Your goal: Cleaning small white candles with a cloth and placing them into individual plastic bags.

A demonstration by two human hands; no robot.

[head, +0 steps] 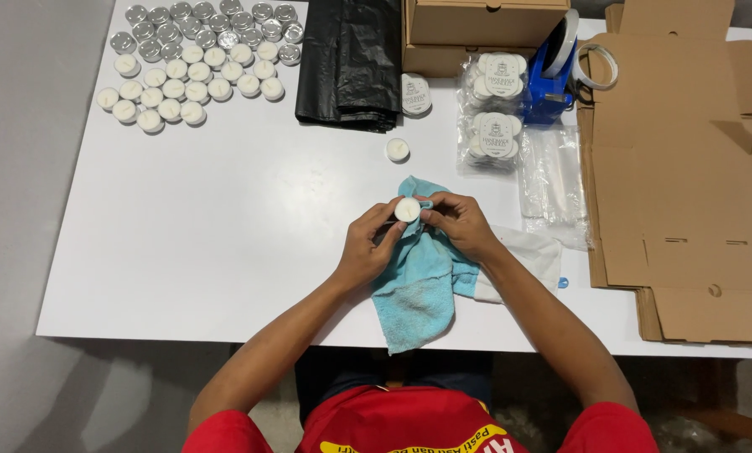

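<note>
Both the left hand and the right hand pinch one round white wax tealight over a nubby blue terry cloth. At eleven o'clock sit clustered tealights; at two o'clock, flat brown cardboard.

- I see a small round white tealight candle, its flat wax top facing up toward the camera, held just above the desk between the fingers of both hands, near the middle of the desk's front half.
- I see a light blue terry cloth, crumpled and folded, lying under the candle; its upper corner is bunched behind the candle and its lower end reaches the desk's near edge, hanging slightly over it.
</note>
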